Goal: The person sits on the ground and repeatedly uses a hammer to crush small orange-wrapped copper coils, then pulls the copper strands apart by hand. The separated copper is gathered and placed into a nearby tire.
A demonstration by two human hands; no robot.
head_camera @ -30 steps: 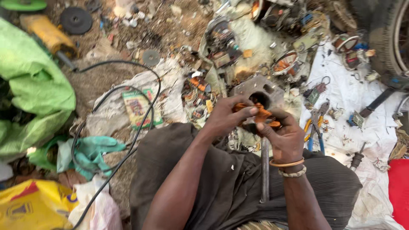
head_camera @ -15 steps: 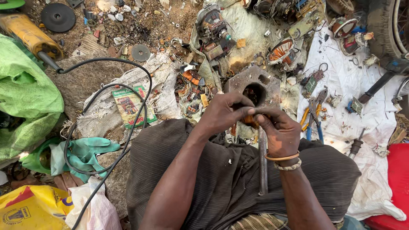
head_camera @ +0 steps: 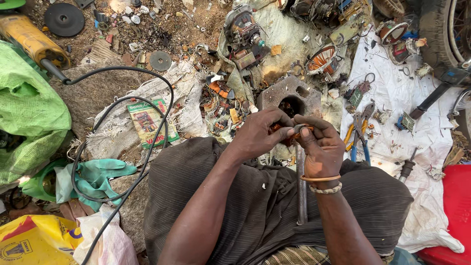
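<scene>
Both my hands meet above my lap, in front of a grey metal block (head_camera: 289, 95) with holes in it. My left hand (head_camera: 260, 132) and my right hand (head_camera: 321, 145) pinch the same small copper-coloured wound part (head_camera: 294, 131), mostly hidden by my fingers. A long metal rod (head_camera: 300, 191) lies across my dark striped trousers (head_camera: 265, 206) under my right wrist, which wears two bracelets.
Pliers with yellow and blue handles (head_camera: 358, 132) lie on a white cloth (head_camera: 422, 127) to the right. A yellow angle grinder (head_camera: 32, 41) with a black cable (head_camera: 147, 127) sits at top left. Motor parts (head_camera: 243, 34), copper scraps, a green sack (head_camera: 27, 113) and a red box (head_camera: 454, 206) surround me.
The view has shifted, so the scene sits lower in frame. My hands have stayed together on the small copper part, with fingers shifting slightly.
</scene>
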